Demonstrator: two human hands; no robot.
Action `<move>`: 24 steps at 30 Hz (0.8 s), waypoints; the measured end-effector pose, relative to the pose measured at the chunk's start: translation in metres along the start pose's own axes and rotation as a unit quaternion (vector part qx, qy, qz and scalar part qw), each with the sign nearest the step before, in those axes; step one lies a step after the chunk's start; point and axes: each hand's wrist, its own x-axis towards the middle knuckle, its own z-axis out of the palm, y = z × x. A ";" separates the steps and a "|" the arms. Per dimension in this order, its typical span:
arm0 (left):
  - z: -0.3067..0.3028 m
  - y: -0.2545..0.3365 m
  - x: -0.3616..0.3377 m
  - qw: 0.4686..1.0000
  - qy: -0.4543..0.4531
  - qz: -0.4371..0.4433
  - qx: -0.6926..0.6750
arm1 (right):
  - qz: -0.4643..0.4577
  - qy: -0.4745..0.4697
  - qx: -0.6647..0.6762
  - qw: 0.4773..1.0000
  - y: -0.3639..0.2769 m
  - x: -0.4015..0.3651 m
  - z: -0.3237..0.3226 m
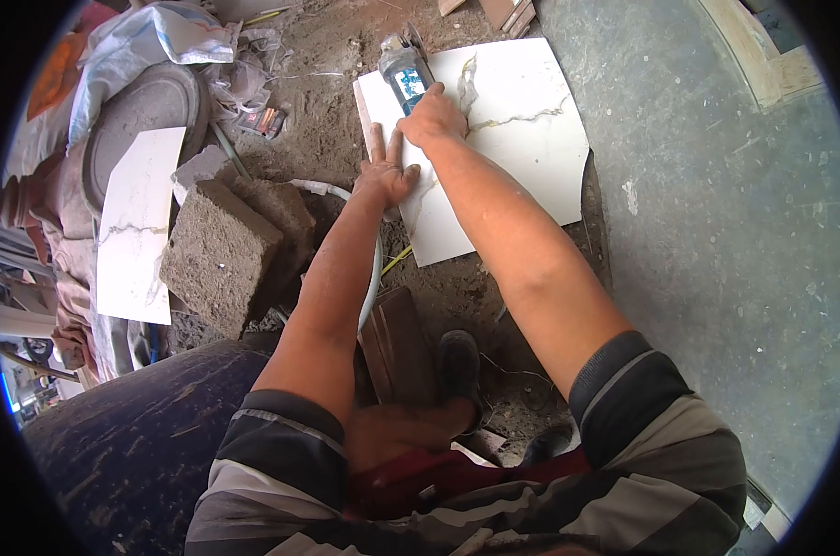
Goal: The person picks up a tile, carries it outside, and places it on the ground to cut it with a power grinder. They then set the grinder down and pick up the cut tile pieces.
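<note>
A large white tile (522, 83) with grey-brown marble veins lies on the dirt ground ahead of me. My right hand (434, 119) is closed around the rear body of an angle grinder (406, 76), which rests at the tile's upper left edge. Its disc stands at the far end, seen nearly edge-on. Spread fingers of my left hand (387, 178) press down along the tile's left edge, just below the grinder; nothing is gripped in them.
Rough concrete blocks (221, 255) stand on the left, beside a cut tile piece (134, 232) and a round grey basin (142, 111). A dark drum (142, 435) is at lower left. A pale hose (375, 287) passes under my left arm. Grey concrete floor (707, 241) extends right.
</note>
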 end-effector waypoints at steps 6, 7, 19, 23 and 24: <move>-0.004 0.001 -0.002 0.999 -0.026 0.004 -0.029 | 0.000 -0.004 -0.009 1.000 0.000 -0.001 0.000; -0.005 0.002 -0.002 0.999 -0.033 0.001 -0.031 | -0.002 -0.007 -0.011 1.000 0.000 -0.002 0.000; -0.010 0.007 -0.005 0.999 -0.046 -0.023 -0.003 | -0.004 0.008 -0.037 0.999 0.000 -0.015 -0.003; -0.005 0.000 -0.005 0.999 -0.024 0.004 -0.027 | -0.001 0.022 -0.046 0.999 0.001 -0.015 0.003; -0.007 0.001 -0.008 1.000 -0.016 0.006 -0.025 | -0.007 0.024 -0.050 0.998 0.000 -0.015 0.003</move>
